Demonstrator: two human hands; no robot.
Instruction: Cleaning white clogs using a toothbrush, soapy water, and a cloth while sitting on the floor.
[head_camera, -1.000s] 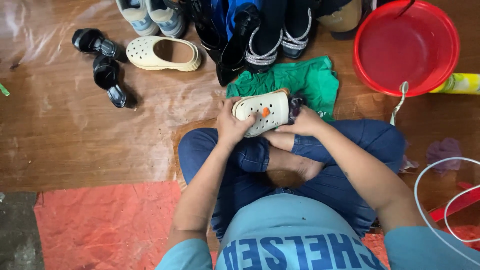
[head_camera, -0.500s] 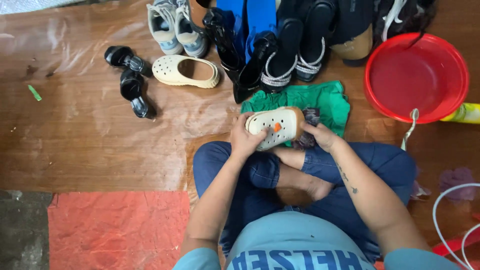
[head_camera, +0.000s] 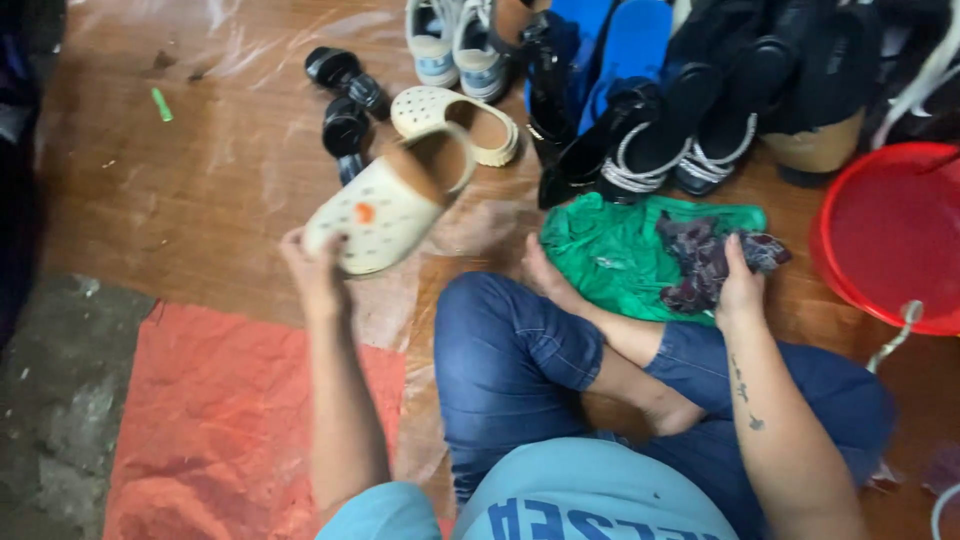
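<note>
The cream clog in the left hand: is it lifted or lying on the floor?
Lifted. The left hand grips the cream clog by one end, off the floor.

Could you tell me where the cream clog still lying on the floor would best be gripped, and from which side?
Probably by the heel rim of the cream clog on the floor, coming from the right: it lies sole-down with its opening up and that rim exposed. Black sandals crowd its left, toe end.

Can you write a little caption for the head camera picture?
Left hand lifts a cream clog over the wooden floor; right hand rests on a dark rag.
</note>
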